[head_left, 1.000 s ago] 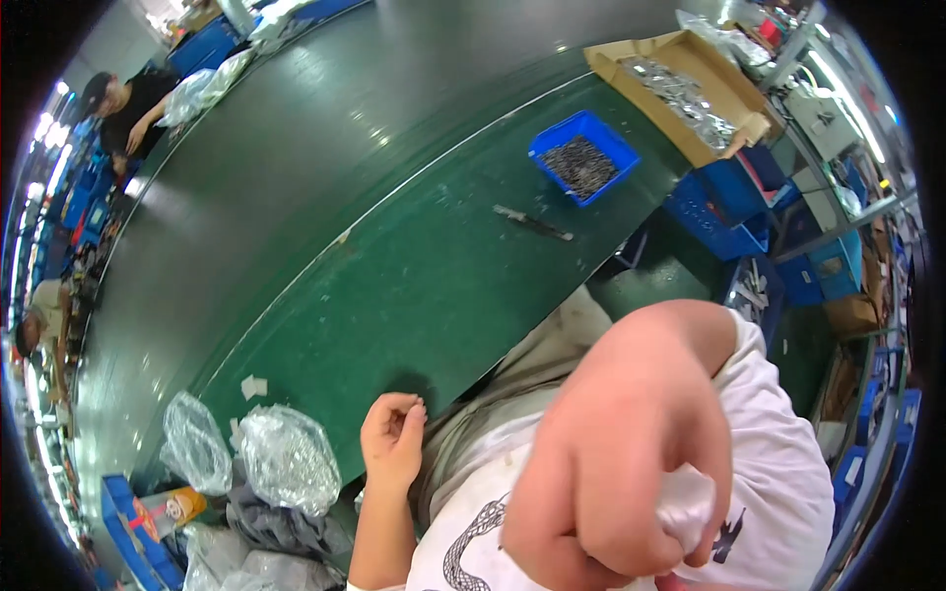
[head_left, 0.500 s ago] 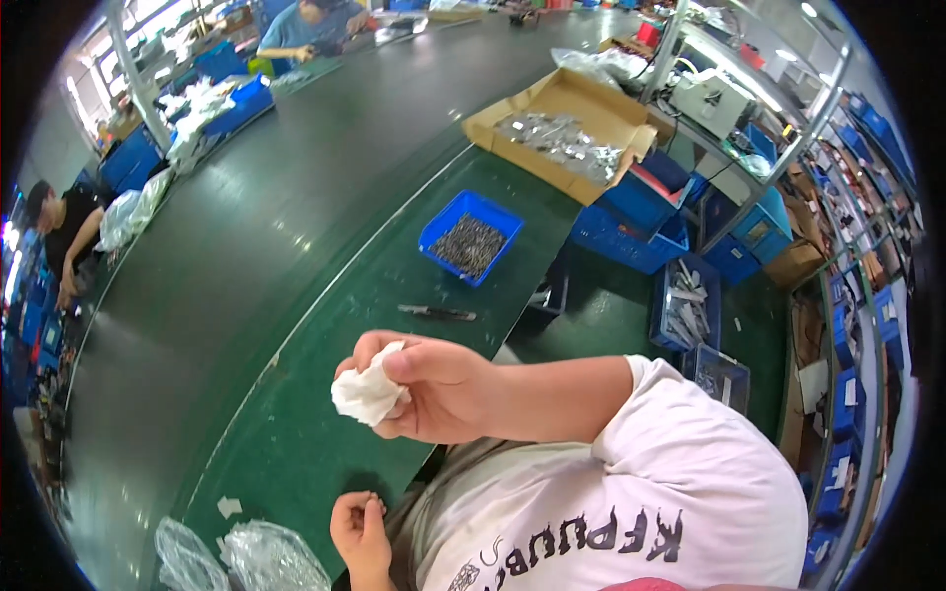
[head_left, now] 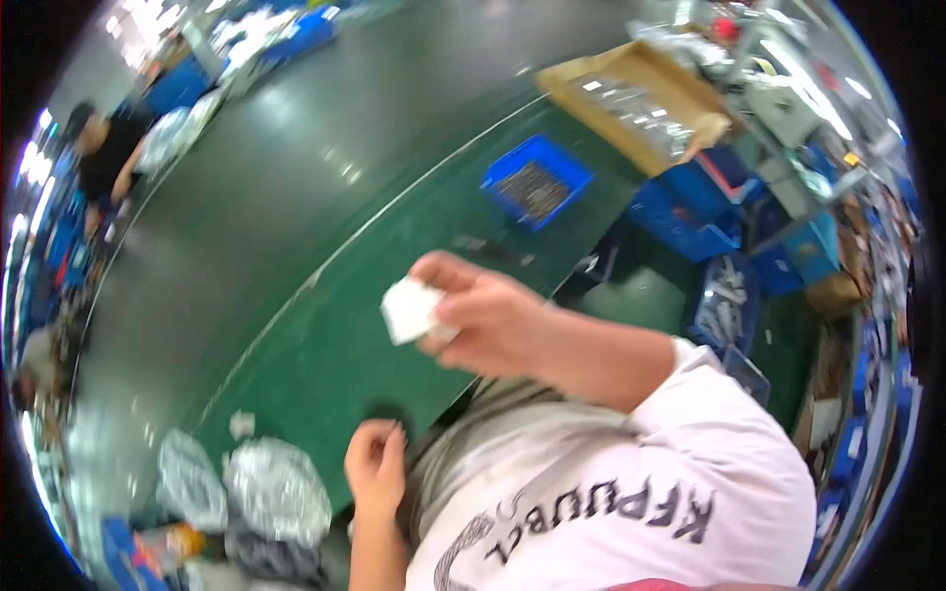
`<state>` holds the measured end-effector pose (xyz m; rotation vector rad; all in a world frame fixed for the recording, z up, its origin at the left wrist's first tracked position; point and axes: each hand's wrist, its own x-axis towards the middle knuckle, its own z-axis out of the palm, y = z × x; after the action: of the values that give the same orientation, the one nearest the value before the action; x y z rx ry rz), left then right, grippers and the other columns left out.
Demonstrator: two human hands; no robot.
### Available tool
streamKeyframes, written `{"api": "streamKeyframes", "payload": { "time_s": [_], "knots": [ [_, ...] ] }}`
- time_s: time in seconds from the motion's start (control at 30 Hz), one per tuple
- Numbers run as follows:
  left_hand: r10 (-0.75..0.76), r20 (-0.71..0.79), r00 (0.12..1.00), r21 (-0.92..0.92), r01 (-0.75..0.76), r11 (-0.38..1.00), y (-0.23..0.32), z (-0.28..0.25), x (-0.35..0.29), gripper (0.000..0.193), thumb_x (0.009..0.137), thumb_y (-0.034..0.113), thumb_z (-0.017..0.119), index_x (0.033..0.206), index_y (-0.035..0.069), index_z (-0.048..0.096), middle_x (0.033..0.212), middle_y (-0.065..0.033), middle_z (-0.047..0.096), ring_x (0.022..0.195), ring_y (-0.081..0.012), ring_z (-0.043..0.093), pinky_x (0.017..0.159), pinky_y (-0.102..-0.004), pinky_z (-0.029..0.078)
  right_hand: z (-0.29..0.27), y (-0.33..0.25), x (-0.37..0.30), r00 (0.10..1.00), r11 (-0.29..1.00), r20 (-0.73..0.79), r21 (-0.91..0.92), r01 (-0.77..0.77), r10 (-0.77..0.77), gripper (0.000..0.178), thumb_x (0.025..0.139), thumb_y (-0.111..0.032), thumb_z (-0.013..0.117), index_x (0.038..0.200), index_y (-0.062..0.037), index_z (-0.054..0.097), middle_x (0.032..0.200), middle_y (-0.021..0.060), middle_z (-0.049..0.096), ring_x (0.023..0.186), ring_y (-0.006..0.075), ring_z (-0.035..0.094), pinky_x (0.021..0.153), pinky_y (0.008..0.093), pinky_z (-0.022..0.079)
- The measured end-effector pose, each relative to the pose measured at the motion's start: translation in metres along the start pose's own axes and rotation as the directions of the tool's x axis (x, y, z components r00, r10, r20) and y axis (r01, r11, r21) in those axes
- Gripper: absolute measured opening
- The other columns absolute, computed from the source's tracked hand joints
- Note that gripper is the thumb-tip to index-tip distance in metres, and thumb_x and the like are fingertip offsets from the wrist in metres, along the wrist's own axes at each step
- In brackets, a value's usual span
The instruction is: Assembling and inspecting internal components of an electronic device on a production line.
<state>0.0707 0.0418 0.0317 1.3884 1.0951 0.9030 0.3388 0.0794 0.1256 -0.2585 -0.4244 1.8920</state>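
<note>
Holding a white wad [head_left: 410, 311] over a green work surface [head_left: 315, 345]

The wad, blurred and paper-like, is gripped between the thumb and bent fingers of the right hand [head_left: 488, 320]; the fingers are closed around one end, and the other end is left exposed toward the left. The left hand [head_left: 374, 463] is positioned near the table edge, its fingers curled inward and its thumb drawn close to them; whether anything is pinched there cannot be told. Beyond the right hand, a slim dark object [head_left: 488, 248], blurred, is seen lying on the green surface. Farther off, a blue tray [head_left: 564, 164] is filled with small dark pieces [head_left: 534, 190], and near it a cardboard box [head_left: 606, 133] is partly filled with shiny pieces [head_left: 645, 110]. At lower left, two clear plastic bags [head_left: 279, 488] are placed side by side, with a small white scrap [head_left: 242, 425] just above them. At upper left, a co-worker [head_left: 108, 153] in dark clothing is seen across a dark grey surface [head_left: 266, 197]
</note>
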Motion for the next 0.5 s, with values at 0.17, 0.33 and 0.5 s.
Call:
{"api": "streamKeyframes", "payload": {
  "time_s": [0.17, 0.33, 0.5],
  "knots": [
    [-0.032, 0.033, 0.999, -0.056, 0.034, 0.998, -0.013, -0.002, 0.002, 0.010, 0.092, -0.006, 0.059, 0.099, 0.000, 0.061, 0.090, -0.0037, 0.064, 0.079, -0.0089, 0.059, 0.071, -0.0229, 0.049, 0.001, -0.005, -0.003, 0.999, 0.999, -0.003, -0.009, -0.043, 0.043, 0.049, 0.097, -0.014, 0.060, 0.143, -0.0129, 0.043, 0.117, 0.0093, 0.061, 0.078, 0.0160, 0.060, 0.054, 0.0260, 0.049],
    [-0.042, 0.025, 0.999, -0.061, 0.043, 0.997, -0.013, -0.004, -0.001, 0.010, 0.092, -0.005, 0.059, 0.101, 0.000, 0.061, 0.091, -0.0032, 0.064, 0.079, -0.0086, 0.059, 0.072, -0.0224, 0.049, -0.006, 0.001, 0.002, 0.996, 0.997, 0.082, -0.066, -0.029, 0.035, 0.052, 0.097, -0.018, 0.061, 0.144, -0.0104, 0.041, 0.119, 0.0129, 0.060, 0.086, 0.0202, 0.068, 0.054, 0.0264, 0.054],
    [-0.045, 0.046, 0.998, -0.072, 0.049, 0.996, -0.010, -0.006, -0.002, 0.010, 0.092, -0.005, 0.059, 0.101, 0.000, 0.061, 0.092, -0.0031, 0.064, 0.079, -0.0085, 0.059, 0.072, -0.0225, 0.049, 0.004, 0.006, 0.001, 0.997, 0.974, 0.071, -0.222, 0.048, -0.033, 0.052, 0.095, -0.015, 0.064, 0.142, -0.0078, 0.044, 0.115, 0.0128, 0.063, 0.084, 0.0191, 0.069, 0.055, 0.0269, 0.055]
  ]
}}
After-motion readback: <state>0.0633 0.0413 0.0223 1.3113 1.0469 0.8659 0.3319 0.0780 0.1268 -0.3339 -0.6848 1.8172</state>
